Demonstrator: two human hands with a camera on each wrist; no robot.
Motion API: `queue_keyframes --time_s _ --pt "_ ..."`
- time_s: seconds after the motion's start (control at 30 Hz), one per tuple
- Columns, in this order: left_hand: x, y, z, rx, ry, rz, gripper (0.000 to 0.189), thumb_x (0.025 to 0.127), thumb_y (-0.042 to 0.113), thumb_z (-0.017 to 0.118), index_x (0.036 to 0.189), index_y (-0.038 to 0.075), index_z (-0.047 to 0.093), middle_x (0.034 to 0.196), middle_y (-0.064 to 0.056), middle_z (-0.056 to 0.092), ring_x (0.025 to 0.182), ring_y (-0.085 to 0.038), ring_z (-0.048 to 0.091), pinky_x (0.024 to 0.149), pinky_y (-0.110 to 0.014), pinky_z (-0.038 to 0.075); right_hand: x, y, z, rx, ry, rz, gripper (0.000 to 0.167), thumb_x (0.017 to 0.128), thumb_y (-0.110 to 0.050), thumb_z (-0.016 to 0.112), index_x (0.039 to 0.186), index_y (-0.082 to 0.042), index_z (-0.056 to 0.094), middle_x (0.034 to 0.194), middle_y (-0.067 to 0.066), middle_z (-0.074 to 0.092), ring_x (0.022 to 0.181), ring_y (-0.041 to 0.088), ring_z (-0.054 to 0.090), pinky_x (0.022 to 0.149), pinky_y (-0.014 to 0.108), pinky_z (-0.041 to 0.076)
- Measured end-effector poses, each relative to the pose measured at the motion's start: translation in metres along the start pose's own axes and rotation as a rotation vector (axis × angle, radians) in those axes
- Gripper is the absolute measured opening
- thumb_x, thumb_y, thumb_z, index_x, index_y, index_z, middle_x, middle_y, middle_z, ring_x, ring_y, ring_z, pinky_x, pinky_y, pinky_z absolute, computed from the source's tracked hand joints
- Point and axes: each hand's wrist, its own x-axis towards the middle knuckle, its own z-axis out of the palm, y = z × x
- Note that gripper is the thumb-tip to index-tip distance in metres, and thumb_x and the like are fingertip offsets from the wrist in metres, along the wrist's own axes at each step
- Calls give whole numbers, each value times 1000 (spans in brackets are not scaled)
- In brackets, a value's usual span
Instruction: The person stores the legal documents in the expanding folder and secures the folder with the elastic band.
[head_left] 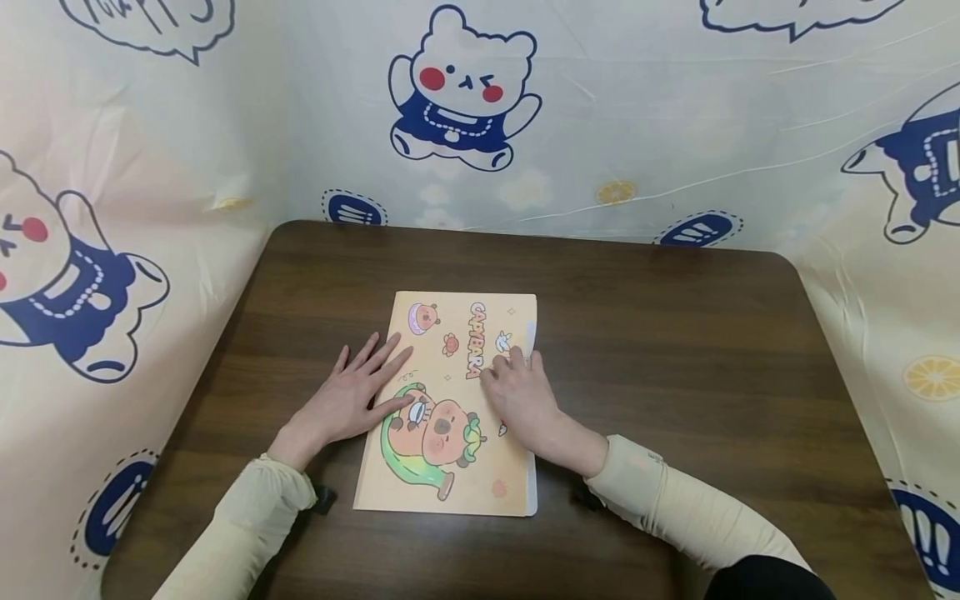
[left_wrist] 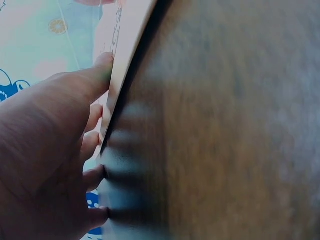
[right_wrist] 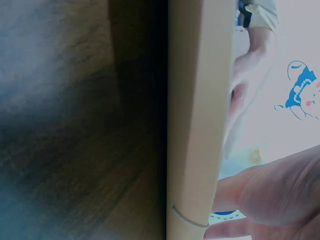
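Note:
A cream booklet (head_left: 442, 492) with cartoon capybaras and the word CAPYBARA on its cover lies closed on the table, its lettering turned sideways. My left hand (head_left: 341, 404) rests on its left edge, fingers spread and thumb across the cover. On the cover's right part lies my right hand (head_left: 521, 400), its fingers bent and fingertips against the surface. The left wrist view has the booklet's edge (left_wrist: 131, 45) under the thumb. Seen from the right wrist, the side (right_wrist: 195, 100) looks thick, with a thin grey cord (right_wrist: 190, 218) across it.
The dark wooden table (head_left: 675, 358) extends around the booklet on all sides. A pale curtain (head_left: 600, 108) printed with cartoon bears and orange slices hangs behind the table and along both sides. A black rounded object (head_left: 768, 579) shows at the bottom right.

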Motion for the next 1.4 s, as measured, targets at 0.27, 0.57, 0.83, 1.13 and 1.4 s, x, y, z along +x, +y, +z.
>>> queue_keyframes --time_s 0.27,0.57,0.83,1.13,1.4 --pt "2 0 0 -7 -3 1 87 104 63 65 175 26 31 185 -11 22 172 -47 16 132 -82 12 1 -1 1 64 -81 0 27 99 -13 80 125 -13 77 114 7 75 107 29 70 94 55 58" --pt "1 0 -1 -13 -3 -1 88 103 63 65 175 26 31 185 -11 22 171 -47 16 131 -82 12 3 5 3 164 -75 -10 35 89 -6 90 121 -11 79 110 7 75 102 26 68 84 48 53" --pt "-2 1 -3 -23 -8 -8 87 103 61 67 175 24 33 185 -12 22 171 -48 16 132 -82 11 1 8 7 355 -8 -51 16 98 -3 79 113 -8 82 121 8 77 109 26 69 79 42 47" --pt "-1 -1 -1 -27 0 -7 88 103 62 66 175 26 32 185 -11 21 172 -47 15 132 -82 10 -3 7 10 326 47 -68 27 88 3 85 112 -7 82 122 8 76 112 26 70 82 42 49" --pt "0 -1 0 -35 5 -4 88 103 61 68 175 26 31 186 -10 21 172 -46 14 133 -81 9 -6 8 10 321 57 -72 34 82 5 88 112 -8 82 123 8 75 113 26 70 85 44 51"
